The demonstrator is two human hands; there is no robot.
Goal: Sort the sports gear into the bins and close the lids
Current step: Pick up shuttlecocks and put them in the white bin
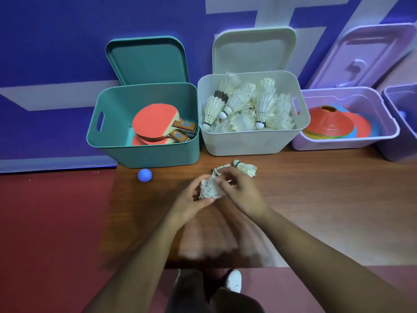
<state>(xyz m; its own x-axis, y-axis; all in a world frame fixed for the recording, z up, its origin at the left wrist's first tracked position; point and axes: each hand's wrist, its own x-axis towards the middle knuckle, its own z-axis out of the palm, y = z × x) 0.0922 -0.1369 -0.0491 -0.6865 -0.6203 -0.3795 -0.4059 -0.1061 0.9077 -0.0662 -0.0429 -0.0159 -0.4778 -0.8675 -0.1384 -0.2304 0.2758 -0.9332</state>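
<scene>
Head view of a sorting task at a wooden surface (316, 211). Left hand (191, 199) and right hand (241, 188) meet near the middle of the surface, both curled around a small bunch of white shuttlecocks (209, 187); the fingers of each hand are partly closed on the feathers, and the exact count in the bunch cannot be told because of blur. One loose shuttlecock (244, 167) lies on the surface just beyond the right hand, cork end pointing left. A blue spiky ball (144, 175) rests on the surface near the left edge, just in front of the green bin (146, 154).

Along the far edge stand three bins, lids raised and leaning against the blue wall behind. The green bin, at left, holds red table-tennis paddles (155, 123). The white bin (248, 143), in the middle, is heaped with shuttlecocks (248, 107). The lilac bin (343, 143), at right, holds a stack of flat marker cones (329, 120), orange uppermost. Part of a further lilac container (401, 123) shows at the right border; its contents are unclear.
</scene>
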